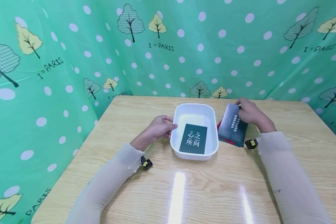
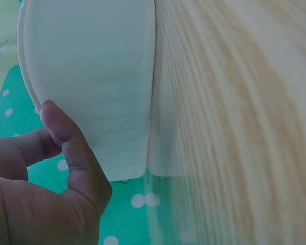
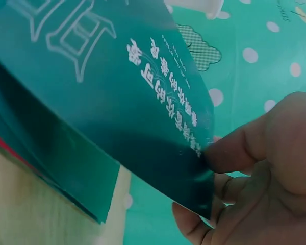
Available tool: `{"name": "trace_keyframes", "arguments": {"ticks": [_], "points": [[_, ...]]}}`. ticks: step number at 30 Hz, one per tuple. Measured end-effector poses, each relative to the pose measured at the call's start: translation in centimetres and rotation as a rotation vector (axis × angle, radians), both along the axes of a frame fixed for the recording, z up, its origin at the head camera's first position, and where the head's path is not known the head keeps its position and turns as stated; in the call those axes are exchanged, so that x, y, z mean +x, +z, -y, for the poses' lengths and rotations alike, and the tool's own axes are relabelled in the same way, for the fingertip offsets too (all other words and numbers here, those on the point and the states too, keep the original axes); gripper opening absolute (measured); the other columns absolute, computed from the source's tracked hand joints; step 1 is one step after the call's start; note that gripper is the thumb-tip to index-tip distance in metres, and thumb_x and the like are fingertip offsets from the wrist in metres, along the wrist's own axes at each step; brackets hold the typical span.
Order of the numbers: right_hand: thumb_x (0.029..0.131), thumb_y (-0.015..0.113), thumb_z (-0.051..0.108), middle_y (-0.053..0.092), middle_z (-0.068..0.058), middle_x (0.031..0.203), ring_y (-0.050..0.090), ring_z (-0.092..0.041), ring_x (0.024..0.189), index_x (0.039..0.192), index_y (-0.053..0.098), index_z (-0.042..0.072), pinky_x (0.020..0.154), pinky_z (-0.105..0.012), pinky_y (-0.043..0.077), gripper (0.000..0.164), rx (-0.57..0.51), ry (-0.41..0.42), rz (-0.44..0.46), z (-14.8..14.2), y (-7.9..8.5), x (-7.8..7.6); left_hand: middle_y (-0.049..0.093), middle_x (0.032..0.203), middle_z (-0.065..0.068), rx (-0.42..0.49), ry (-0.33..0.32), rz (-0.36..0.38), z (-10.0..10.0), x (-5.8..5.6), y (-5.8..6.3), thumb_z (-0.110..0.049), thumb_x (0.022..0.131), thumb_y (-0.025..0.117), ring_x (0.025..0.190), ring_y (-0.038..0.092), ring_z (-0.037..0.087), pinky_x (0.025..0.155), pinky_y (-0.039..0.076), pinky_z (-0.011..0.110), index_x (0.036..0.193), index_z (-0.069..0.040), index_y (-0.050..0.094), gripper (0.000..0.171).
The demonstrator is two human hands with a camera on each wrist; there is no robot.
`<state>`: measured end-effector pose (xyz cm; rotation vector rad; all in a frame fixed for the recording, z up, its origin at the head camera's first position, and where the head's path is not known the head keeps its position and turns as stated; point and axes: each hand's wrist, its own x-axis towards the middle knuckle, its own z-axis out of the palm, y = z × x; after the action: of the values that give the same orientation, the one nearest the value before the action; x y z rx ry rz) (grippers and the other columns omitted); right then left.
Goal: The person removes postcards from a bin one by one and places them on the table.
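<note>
A white plastic tub (image 1: 193,110) stands on the table, and my left hand (image 1: 160,127) holds it by the rim on its left side. Inside lies a dark green card (image 1: 192,150) with large white characters, flat on the bottom. Right of the tub, my right hand (image 1: 250,112) pinches a dark green card (image 3: 107,102) with white lettering by one corner, between thumb and fingers. This card tilts up over a stack of cards (image 3: 86,189), with a red edge showing among them. The held card hides most of the stack in the head view.
The wooden table (image 1: 145,193) reaches back to a green curtain (image 1: 168,62) with white dots and printed trees. Black wrist cameras sit under both sleeves, the right one (image 1: 251,143) close to the stack.
</note>
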<state>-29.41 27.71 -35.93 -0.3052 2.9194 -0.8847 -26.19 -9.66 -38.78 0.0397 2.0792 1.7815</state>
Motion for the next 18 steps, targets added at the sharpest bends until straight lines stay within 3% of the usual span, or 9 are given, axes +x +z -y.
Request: {"name": "trace_keyframes", "arguments": {"ticks": [4, 10, 18], "points": [[0.086, 0.042, -0.007, 0.043, -0.031, 0.124, 0.031, -0.045, 0.104, 0.132, 0.038, -0.013, 0.089, -0.061, 0.037, 0.047, 0.074, -0.005, 0.025, 0.1, -0.7, -0.3, 0.063, 0.087, 0.012, 0.000, -0.008, -0.004, 0.2, 0.1, -0.1, -0.008, 0.091, 0.067, 0.061, 0.056, 0.016, 0.056, 0.050, 0.028, 0.122, -0.001, 0.048, 0.037], [0.088, 0.054, -0.001, 0.041, -0.033, 0.124, 0.030, -0.045, 0.104, 0.137, 0.034, -0.013, 0.088, -0.062, 0.039, 0.055, 0.142, 0.002, 0.085, 0.0, -1.3, -0.4, 0.062, 0.086, 0.012, 0.005, -0.005, 0.009, 0.2, -0.1, -0.2, -0.008, 0.091, 0.067, 0.060, 0.056, 0.016, 0.057, 0.050, 0.029, 0.122, 0.000, 0.047, 0.038], [0.088, 0.057, 0.001, 0.037, -0.037, 0.129, 0.034, -0.047, 0.107, 0.142, 0.029, -0.011, 0.092, -0.064, 0.039, 0.062, 0.211, 0.011, 0.118, 0.0, -1.6, -0.4, 0.062, 0.086, 0.011, -0.006, -0.009, -0.003, 0.1, -0.2, -0.3, -0.009, 0.091, 0.068, 0.060, 0.056, 0.016, 0.055, 0.048, 0.029, 0.121, -0.002, 0.048, 0.036]]}}
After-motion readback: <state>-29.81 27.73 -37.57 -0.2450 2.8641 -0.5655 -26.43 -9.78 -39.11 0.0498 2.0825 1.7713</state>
